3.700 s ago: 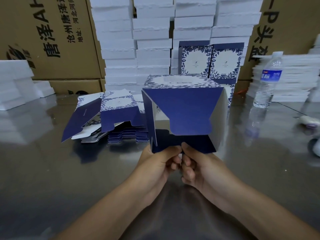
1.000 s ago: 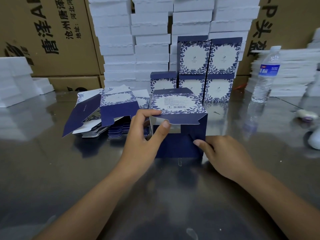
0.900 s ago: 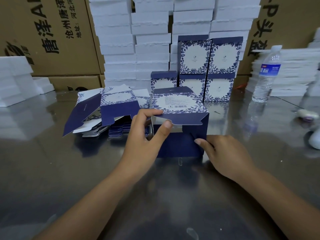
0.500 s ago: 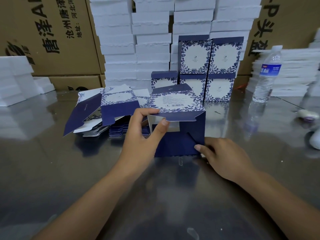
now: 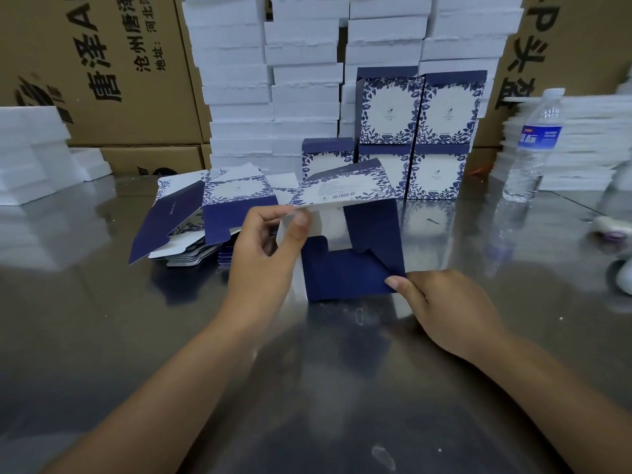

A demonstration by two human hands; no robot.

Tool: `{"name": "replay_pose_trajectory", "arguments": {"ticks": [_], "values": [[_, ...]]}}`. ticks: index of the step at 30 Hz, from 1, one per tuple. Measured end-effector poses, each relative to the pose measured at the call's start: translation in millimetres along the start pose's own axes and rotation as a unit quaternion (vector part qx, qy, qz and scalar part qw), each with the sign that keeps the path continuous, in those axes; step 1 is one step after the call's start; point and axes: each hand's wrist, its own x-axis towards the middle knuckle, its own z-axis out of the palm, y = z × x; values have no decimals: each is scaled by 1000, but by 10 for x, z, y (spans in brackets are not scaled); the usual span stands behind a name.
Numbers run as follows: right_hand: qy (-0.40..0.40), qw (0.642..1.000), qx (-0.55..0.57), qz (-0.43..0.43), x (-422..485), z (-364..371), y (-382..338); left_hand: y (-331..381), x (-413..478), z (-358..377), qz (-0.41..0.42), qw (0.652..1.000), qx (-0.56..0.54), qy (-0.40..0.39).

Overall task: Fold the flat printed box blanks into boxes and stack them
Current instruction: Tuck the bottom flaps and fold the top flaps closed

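A half-folded navy and floral box (image 5: pixel 352 271) stands on the steel table (image 5: pixel 102 336) in front of me, its open end facing me with the flaps only partly closed. My left hand (image 5: pixel 263 254) pinches the near left corner of its printed top panel between thumb and fingers. My right hand (image 5: pixel 441 309) grips the lower right corner of the navy front flap. A pile of flat blanks (image 5: pixel 201 224) lies to the left. Several finished boxes (image 5: pixel 417 135) are stacked two high behind.
White foam slabs (image 5: pixel 270 80) are stacked in tall columns at the back, with more at the left (image 5: pixel 27 155) and right. Brown cartons (image 5: pixel 102 70) stand behind them. A water bottle (image 5: pixel 533 145) stands at the right, and small white objects (image 5: pixel 612 227) lie at the right edge.
The box was held up with both hands, then set down on the table. In the last second the top panel has lifted and the front flaps have come open, showing the white inside.
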Motion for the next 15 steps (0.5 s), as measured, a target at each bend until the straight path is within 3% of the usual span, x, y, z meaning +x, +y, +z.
{"name": "replay_pose_trajectory", "arguments": {"ticks": [9, 15], "values": [[26, 998, -41, 35, -18, -22, 2, 8, -2, -34, 9, 1000, 27, -9], [117, 988, 92, 38, -46, -30, -153, 49, -50, 7, 45, 997, 25, -59]]}}
